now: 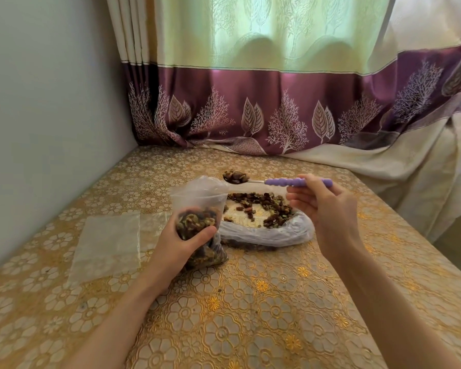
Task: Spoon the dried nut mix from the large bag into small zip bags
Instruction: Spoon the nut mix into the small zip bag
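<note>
Nut mix (261, 206): spread inside one large bag (290, 233) lying open on the table (250, 315), with more seen in one small zip bag (200, 209) held upright just left of it. Left hand (181, 246): fingers and thumb wrapped round the zip bag's filled lower part. Right hand (328, 209): fingers pinched on the purple handle of one spoon (277, 181), its loaded bowl held above the zip bag's mouth. Empty bags (109, 243): flat pile at left, count unclear. One curtain (250, 107) hung behind.
</note>
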Demonstrator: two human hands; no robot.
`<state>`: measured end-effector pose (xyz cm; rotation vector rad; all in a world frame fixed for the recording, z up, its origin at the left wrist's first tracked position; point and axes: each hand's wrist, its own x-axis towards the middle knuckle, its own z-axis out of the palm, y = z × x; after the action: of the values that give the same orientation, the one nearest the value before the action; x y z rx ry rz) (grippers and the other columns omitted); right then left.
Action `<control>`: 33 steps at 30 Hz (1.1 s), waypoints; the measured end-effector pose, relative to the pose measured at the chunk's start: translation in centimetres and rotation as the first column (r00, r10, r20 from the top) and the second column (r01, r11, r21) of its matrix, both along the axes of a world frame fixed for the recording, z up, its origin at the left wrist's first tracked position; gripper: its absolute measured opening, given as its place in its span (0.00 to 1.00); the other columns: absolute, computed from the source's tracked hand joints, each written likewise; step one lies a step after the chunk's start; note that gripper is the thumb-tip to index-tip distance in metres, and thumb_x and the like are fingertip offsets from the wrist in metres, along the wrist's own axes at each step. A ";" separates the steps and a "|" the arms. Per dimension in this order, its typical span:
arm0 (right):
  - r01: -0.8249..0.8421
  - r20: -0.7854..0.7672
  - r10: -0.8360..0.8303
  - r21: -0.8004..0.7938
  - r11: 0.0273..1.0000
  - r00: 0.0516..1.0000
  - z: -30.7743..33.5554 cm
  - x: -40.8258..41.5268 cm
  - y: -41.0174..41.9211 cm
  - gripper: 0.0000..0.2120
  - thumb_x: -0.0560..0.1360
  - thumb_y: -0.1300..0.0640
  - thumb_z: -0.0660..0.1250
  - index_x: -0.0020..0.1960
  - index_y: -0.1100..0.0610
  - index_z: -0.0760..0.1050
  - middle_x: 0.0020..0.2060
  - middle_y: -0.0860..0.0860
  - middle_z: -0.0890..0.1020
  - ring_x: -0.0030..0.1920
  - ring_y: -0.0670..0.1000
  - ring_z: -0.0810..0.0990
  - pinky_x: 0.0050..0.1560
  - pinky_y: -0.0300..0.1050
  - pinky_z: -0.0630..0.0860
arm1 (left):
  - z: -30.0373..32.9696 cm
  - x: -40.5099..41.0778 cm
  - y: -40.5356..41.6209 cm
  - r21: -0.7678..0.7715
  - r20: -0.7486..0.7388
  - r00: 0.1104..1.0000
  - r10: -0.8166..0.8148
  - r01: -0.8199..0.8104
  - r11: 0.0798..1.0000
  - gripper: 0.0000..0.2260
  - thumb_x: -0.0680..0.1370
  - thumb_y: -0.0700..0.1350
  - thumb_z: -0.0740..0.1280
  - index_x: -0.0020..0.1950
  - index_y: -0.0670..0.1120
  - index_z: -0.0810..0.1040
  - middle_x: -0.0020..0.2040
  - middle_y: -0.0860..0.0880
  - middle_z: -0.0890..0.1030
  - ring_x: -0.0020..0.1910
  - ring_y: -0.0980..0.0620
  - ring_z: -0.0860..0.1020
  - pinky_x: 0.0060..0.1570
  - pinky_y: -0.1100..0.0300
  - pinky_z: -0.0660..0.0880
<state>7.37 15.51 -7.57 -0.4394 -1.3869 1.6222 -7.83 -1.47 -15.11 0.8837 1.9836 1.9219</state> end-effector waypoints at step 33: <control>-0.004 0.113 0.018 -0.119 0.993 0.993 -2.8 0.6 2.6 0.08 0.78 0.65 0.61 0.51 0.69 0.75 0.35 0.59 0.82 0.33 0.54 0.80 0.32 0.37 0.79 | 1.1 1.0 0.0 0.052 -0.055 0.992 -0.111 0.114 0.992 0.28 0.54 0.61 0.78 0.50 0.64 0.73 0.46 0.61 0.80 0.45 0.65 0.79 0.37 0.69 0.76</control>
<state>7.99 18.06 -10.33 -0.6034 -1.3822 1.7174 -6.84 -1.49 -13.97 1.0468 1.8741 1.9172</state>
